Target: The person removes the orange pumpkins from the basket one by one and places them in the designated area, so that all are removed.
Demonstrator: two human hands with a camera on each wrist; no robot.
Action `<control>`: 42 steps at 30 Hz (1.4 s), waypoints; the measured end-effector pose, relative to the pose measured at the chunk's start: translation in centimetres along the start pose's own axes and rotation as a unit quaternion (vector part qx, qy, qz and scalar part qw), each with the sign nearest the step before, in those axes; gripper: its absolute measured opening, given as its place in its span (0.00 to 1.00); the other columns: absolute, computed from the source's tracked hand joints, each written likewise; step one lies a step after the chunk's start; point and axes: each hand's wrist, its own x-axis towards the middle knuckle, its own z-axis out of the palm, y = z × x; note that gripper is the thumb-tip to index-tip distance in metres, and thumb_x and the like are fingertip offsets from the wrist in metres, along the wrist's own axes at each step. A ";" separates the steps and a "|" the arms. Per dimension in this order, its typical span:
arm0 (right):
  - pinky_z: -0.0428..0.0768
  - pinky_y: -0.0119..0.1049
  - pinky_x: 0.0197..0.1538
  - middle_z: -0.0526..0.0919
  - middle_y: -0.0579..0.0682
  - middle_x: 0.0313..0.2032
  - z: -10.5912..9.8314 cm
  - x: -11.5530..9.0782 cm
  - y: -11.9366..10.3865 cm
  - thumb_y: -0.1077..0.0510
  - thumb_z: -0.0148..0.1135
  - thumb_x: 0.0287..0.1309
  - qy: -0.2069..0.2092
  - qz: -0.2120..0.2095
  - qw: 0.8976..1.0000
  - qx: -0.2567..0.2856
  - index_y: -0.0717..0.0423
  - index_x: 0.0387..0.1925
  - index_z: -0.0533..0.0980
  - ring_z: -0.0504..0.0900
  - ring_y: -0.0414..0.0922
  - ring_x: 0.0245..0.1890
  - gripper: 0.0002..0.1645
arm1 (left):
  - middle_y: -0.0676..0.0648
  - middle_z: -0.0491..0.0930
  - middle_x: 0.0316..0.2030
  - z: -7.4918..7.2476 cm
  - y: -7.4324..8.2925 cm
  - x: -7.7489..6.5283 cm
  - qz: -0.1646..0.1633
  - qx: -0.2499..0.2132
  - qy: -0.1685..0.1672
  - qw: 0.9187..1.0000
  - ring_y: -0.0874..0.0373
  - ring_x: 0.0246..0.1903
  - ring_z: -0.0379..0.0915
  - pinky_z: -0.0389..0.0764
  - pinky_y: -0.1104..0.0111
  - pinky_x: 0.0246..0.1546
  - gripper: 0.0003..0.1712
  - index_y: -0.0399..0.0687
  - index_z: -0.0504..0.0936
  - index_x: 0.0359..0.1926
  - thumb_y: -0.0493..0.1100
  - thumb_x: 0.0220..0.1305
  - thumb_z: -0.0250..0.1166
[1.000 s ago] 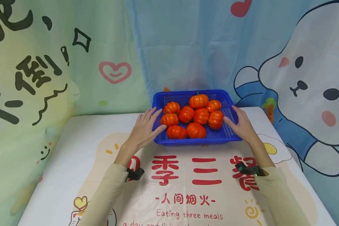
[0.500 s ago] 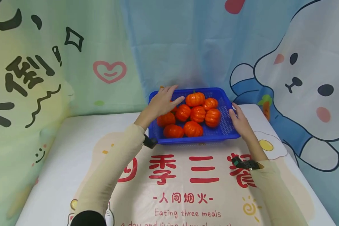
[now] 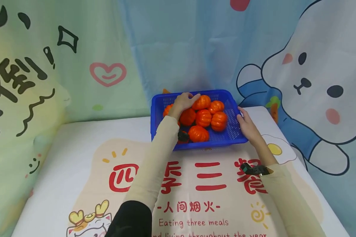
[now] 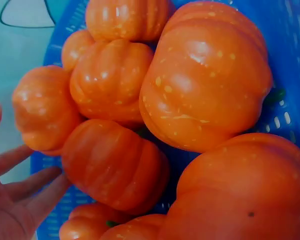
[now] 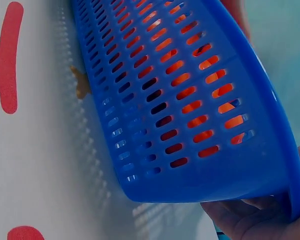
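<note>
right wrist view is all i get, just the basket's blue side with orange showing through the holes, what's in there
Observer: Several shiny, ribbed pumpkins, as the head view shows.
Operator: ok and what's the left hand up to
Observer: In the left wrist view, the left hand has its fingers spread beside the pumpkins; I can't tell for sure whether they touch one.
</note>
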 end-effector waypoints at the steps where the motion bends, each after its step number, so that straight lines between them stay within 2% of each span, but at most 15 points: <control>1: 0.44 0.71 0.70 0.38 0.61 0.77 0.1 0.0 0.0 0.40 0.25 0.75 -0.002 0.004 1.000 -0.001 0.44 0.77 0.33 0.43 0.66 0.75 0.37 | 0.43 0.70 0.66 0.2 0.0 0.1 -0.005 0.003 -0.002 1.000 0.46 0.65 0.67 0.68 0.57 0.67 0.39 0.46 0.70 0.66 0.68 0.69 0.46; 7: 0.45 0.71 0.70 0.38 0.61 0.77 0.2 -0.1 0.2 0.39 0.24 0.74 0.003 0.017 1.000 -0.008 0.44 0.77 0.32 0.43 0.66 0.75 0.37 | 0.42 0.72 0.64 0.9 0.1 0.3 -0.012 0.010 -0.013 1.000 0.47 0.61 0.71 0.73 0.58 0.62 0.40 0.44 0.72 0.63 0.70 0.66 0.50; 15: 0.45 0.71 0.70 0.38 0.61 0.77 0.2 0.2 0.0 0.38 0.25 0.74 -0.003 0.013 1.000 -0.001 0.43 0.77 0.32 0.43 0.66 0.75 0.38 | 0.44 0.68 0.67 1.2 -0.1 0.5 -0.030 0.021 -0.027 0.999 0.48 0.64 0.68 0.71 0.58 0.64 0.44 0.46 0.64 0.68 0.73 0.64 0.51; 22: 0.44 0.72 0.69 0.38 0.60 0.77 0.1 0.1 0.2 0.38 0.26 0.74 -0.006 0.020 1.000 0.013 0.42 0.77 0.32 0.42 0.66 0.75 0.37 | 0.45 0.74 0.59 1.6 -0.1 0.4 -0.028 0.002 -0.016 0.999 0.49 0.57 0.72 0.73 0.58 0.59 0.40 0.48 0.64 0.62 0.71 0.62 0.55; 25: 0.44 0.72 0.69 0.37 0.59 0.77 0.1 0.0 0.2 0.38 0.26 0.74 -0.007 0.022 1.000 0.016 0.41 0.77 0.32 0.42 0.66 0.75 0.37 | 0.45 0.75 0.55 1.8 -0.2 0.5 -0.010 -0.010 0.000 1.000 0.50 0.53 0.73 0.75 0.59 0.55 0.38 0.48 0.66 0.59 0.69 0.61 0.58; 29: 0.45 0.73 0.69 0.38 0.59 0.77 0.1 -0.1 0.2 0.37 0.26 0.74 -0.005 0.024 1.000 0.019 0.40 0.77 0.33 0.43 0.66 0.75 0.37 | 0.44 0.76 0.55 2.0 -0.2 0.7 0.021 -0.031 0.023 0.999 0.51 0.51 0.73 0.76 0.61 0.53 0.37 0.47 0.68 0.59 0.66 0.60 0.63; 35: 0.44 0.72 0.69 0.39 0.59 0.77 -0.2 -0.2 0.5 0.37 0.26 0.74 -0.003 0.027 0.999 0.025 0.39 0.77 0.33 0.43 0.65 0.75 0.37 | 0.44 0.78 0.52 1.4 0.3 0.4 0.077 -0.074 0.046 0.993 0.52 0.45 0.75 0.78 0.63 0.46 0.37 0.48 0.68 0.59 0.62 0.57 0.68; 38: 0.43 0.72 0.69 0.38 0.59 0.77 -0.2 -0.1 0.5 0.37 0.26 0.74 0.000 0.029 0.999 0.027 0.39 0.77 0.33 0.42 0.65 0.75 0.37 | 0.44 0.78 0.53 0.6 0.4 -0.6 0.126 -0.085 0.042 0.987 0.53 0.45 0.76 0.78 0.63 0.46 0.37 0.49 0.69 0.59 0.61 0.56 0.69; 42: 0.44 0.72 0.69 0.38 0.59 0.77 0.0 0.0 0.4 0.37 0.27 0.73 -0.003 0.032 0.999 0.029 0.39 0.77 0.33 0.43 0.65 0.76 0.37 | 0.46 0.77 0.57 -1.3 -0.3 -3.4 0.182 -0.096 0.027 0.978 0.54 0.53 0.75 0.79 0.63 0.51 0.36 0.52 0.69 0.60 0.60 0.54 0.71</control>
